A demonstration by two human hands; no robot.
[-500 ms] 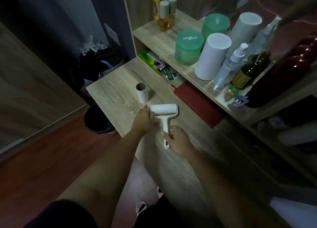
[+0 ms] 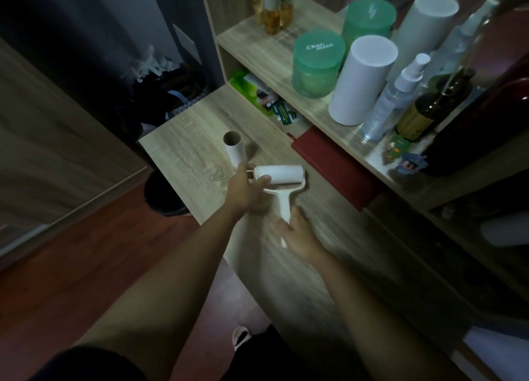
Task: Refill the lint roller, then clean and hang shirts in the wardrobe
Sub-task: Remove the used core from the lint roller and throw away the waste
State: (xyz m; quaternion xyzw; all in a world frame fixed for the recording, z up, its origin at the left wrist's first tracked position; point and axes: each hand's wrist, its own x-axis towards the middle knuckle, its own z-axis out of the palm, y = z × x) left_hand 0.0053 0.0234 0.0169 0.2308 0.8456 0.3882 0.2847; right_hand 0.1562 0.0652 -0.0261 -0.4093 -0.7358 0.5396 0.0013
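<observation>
Over grained wood (image 2: pixel 200 163), hands grip cylindrical lint roller (image 2: pixel 282 178).

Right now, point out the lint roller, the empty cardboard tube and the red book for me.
lint roller (image 2: pixel 279 174), head view, on the white roll at its top.
empty cardboard tube (image 2: pixel 236 151), head view, on its side wall below the open end.
red book (image 2: pixel 333 165), head view, on its red cover under the shelf edge.

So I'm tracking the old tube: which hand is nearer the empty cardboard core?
Left. The left hand sits just below the cardboard core, at the roll's end; the right hand is farther down, on the roller's handle.
</observation>
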